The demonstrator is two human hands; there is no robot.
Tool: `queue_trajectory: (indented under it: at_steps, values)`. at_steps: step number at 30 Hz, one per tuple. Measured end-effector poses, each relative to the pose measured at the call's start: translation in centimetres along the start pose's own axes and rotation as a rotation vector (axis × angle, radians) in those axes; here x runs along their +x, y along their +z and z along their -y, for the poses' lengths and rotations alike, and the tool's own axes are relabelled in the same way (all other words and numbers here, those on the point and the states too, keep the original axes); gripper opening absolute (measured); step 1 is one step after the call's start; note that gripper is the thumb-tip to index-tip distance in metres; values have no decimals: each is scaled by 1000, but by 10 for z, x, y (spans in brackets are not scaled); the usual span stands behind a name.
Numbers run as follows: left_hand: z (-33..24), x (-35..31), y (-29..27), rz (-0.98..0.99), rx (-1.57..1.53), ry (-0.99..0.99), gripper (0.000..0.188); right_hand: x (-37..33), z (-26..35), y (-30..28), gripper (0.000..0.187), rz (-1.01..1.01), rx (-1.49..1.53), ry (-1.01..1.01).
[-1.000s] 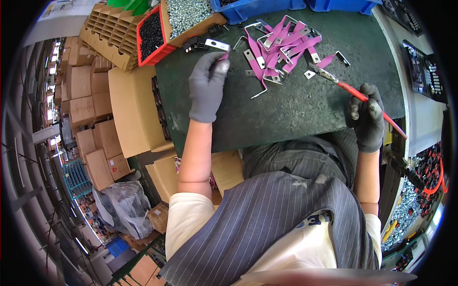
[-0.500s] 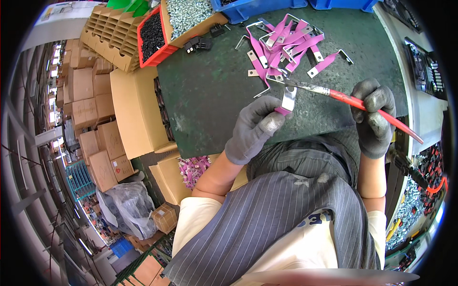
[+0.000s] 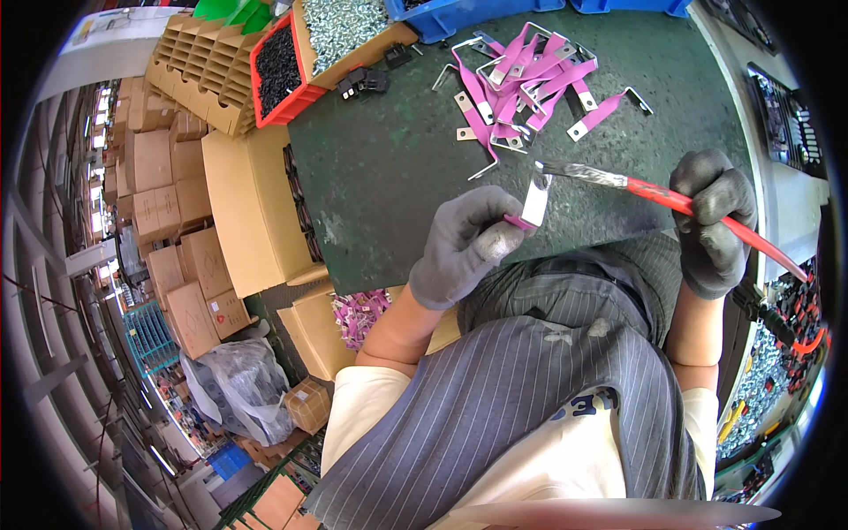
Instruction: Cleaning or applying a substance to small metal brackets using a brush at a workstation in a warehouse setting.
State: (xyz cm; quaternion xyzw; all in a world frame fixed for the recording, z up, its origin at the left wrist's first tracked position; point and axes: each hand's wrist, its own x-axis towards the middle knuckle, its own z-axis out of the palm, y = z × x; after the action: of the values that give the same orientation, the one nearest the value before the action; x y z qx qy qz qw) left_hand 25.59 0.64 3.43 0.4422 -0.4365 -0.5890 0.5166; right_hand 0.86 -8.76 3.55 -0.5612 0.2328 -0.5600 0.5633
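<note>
My left hand (image 3: 473,240), in a grey work glove, is closed on a bent metal strip (image 3: 535,201) with a purple sleeve; its bare silver end points up and away. My right hand (image 3: 714,221), gloved the same way, grips the red handle of a paintbrush (image 3: 654,191). The brush's bristle tip lies at the upper edge of the strip's silver end; whether they touch I cannot tell. Beyond both hands, a pile of similar purple-sleeved metal strips (image 3: 521,84) lies on the dark green tabletop (image 3: 389,194). One such strip (image 3: 608,115) rests at the pile's right side.
At the far left of the table stand a red bin (image 3: 299,108) of black parts and a carton of silver screws (image 3: 346,31). Small black parts (image 3: 364,82) lie beside them. Blue bins (image 3: 477,19) line the back. Below left, an open carton (image 3: 305,331) holds more purple strips.
My right hand has moved right and slightly nearer with the paintbrush, drawing its tip back along the strip's end. My left hand, still holding the strip, has shifted slightly nearer.
</note>
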Motion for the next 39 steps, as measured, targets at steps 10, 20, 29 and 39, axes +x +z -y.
queue_trajectory:
  at_steps: [10, 20, 29, 39]
  values:
    - [-2, 1, -13, 37, 284, 141, 17, 0, 0, -4, 26, 7, -2, -25]
    - [-7, 0, -13, 44, 446, 168, 16, -3, 2, -7, 27, 19, -117, -17]
    - [-17, 4, -3, -87, 1029, 365, 11, -12, 6, 6, 31, -67, -22, 159]
    - [-20, 6, -5, -82, 1343, 568, 16, -9, 19, 13, 20, -14, -122, 279]
